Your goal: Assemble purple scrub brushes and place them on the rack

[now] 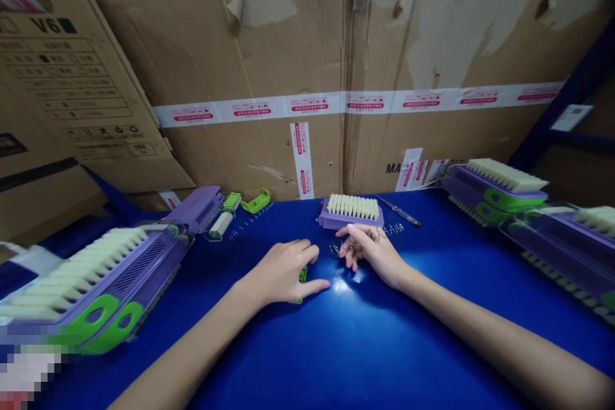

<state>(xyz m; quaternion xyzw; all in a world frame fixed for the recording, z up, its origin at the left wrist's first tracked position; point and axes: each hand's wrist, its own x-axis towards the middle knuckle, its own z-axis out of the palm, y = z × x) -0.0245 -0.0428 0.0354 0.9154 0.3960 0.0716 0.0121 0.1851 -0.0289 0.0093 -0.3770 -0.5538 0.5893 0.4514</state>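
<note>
My left hand [283,271] rests on the blue table [365,346], its fingers curled over a small green plastic piece [302,275] that peeks out under them. My right hand [369,250] lies just right of it, fingers bent around small metal springs [336,248] on the table. Directly behind my right hand sits a small purple brush head [351,211] with cream bristles pointing up.
Purple-and-green brush assemblies are piled at the left [96,282] and at the right [494,189]. A green clip [256,201], a small roller part [223,219] and a screwdriver [398,211] lie at the back. A cardboard box wall [307,57] stands behind.
</note>
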